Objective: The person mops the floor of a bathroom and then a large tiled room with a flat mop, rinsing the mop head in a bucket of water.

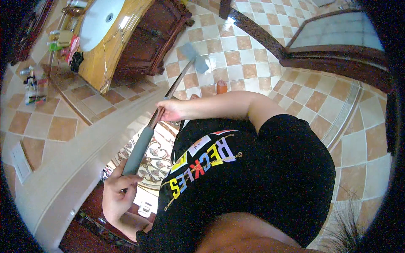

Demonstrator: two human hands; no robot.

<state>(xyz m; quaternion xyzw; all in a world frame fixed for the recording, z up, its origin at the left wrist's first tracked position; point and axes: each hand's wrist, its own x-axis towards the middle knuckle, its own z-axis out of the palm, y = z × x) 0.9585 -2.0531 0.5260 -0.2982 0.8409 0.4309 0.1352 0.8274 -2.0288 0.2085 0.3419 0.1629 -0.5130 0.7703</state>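
A long-handled flat mop [139,151] runs diagonally from lower left to upper middle. Its grey sleeve covers the near end, and a metallic shaft leads to a pale blue-grey head, blurred on the tiles. At the end of the grey sleeve my left hand [120,187] is closed, fingers curled round it. Farther along, just past the sleeve, my right hand [168,110] grips the shaft, its arm stretched across my body. One bare foot [221,87] shows below the mop head, with part of the other beside it.
A dark wooden vanity [145,40] with a marble-like top and white basin [101,23] stands at upper left. Bottles [34,86] sit at far left. A pale doorway frame [71,158] lies close left of the mop. A dark stone threshold [259,33] and door [337,63] are upper right.
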